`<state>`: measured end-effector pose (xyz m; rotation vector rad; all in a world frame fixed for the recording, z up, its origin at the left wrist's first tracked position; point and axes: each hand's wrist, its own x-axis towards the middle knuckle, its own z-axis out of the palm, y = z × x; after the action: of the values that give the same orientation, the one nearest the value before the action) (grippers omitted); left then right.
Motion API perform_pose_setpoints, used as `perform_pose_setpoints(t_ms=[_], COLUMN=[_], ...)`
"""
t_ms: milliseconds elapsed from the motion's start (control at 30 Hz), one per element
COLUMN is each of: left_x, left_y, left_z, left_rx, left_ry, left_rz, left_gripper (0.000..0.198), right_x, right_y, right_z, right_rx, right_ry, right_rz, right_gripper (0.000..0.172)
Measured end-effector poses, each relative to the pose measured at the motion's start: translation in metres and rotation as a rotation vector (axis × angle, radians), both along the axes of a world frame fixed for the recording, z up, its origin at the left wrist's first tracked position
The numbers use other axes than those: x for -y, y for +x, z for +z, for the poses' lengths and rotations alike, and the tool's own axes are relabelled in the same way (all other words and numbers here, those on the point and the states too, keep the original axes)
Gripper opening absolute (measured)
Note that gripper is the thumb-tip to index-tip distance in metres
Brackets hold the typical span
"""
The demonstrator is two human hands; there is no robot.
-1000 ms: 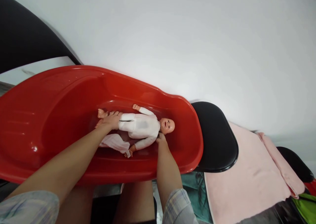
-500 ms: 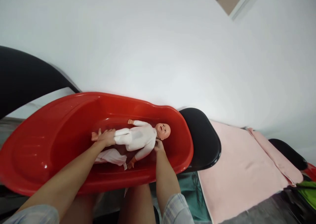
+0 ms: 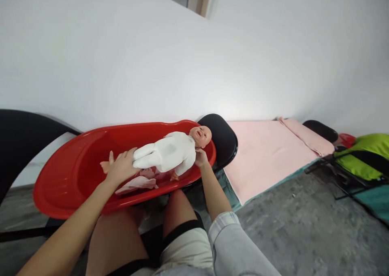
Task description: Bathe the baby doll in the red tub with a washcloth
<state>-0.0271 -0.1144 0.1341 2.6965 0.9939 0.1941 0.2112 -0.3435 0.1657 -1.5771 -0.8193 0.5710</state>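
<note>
A baby doll (image 3: 170,152) in a white one-piece suit is held up above the red plastic baby tub (image 3: 69,174), head to the right. My left hand (image 3: 121,168) is wrapped round the doll's lower legs near the bare feet. My right hand (image 3: 200,157) grips under the doll's neck and shoulder. A crumpled white cloth (image 3: 136,183) lies on the tub's floor below the doll.
A black stool seat (image 3: 223,140) stands right of the tub. A pink towel (image 3: 267,152) is spread further right, with a second black seat (image 3: 322,129) and a green cushion (image 3: 364,144) beyond. My bare knees sit under the tub. White wall behind.
Both hands have lifted the doll off the tub floor, up to rim height. The view has tilted up and rightward, showing more floor and the green cushion.
</note>
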Motion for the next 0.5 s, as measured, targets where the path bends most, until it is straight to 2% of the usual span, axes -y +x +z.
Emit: perform_pose_setpoints(t_ms=[67,100,167,233,333,400,500], left_x=[0.025,0.037,0.063,0.091,0.138,0.170,0.214], left_y=[-0.010,-0.014,-0.020,-0.020,-0.009,0.003,0.027], left_z=[0.017,0.024,0.034,0.039,0.042,0.040,0.030], left_rx=[0.061,0.063,0.063,0.076,0.130,0.170,0.217], left_ry=[0.047,0.053,0.069,0.059,-0.003,-0.043,-0.105], left_rz=[-0.065,-0.065,-0.080,-0.118,-0.191,-0.249,-0.304], left_gripper=[0.079,0.078,0.079,0.082,0.083,0.085,0.085], right_x=[0.023,0.036,0.066,0.101,0.162,0.206,0.272], right_y=[0.011,0.015,0.020,0.025,0.033,0.038,0.045], right_z=[-0.003,-0.004,-0.003,0.002,0.016,0.024,0.023], right_rx=[-0.420,-0.606,-0.767,-0.745,-0.679,-0.628,-0.489], right_ry=[0.228,0.354,0.533,0.592,0.571,0.565,0.539], right_rz=[-0.053,-0.054,-0.027,-0.026,-0.072,-0.135,-0.313], right_gripper=[0.030,0.031,0.053,0.060,0.061,0.057,0.035])
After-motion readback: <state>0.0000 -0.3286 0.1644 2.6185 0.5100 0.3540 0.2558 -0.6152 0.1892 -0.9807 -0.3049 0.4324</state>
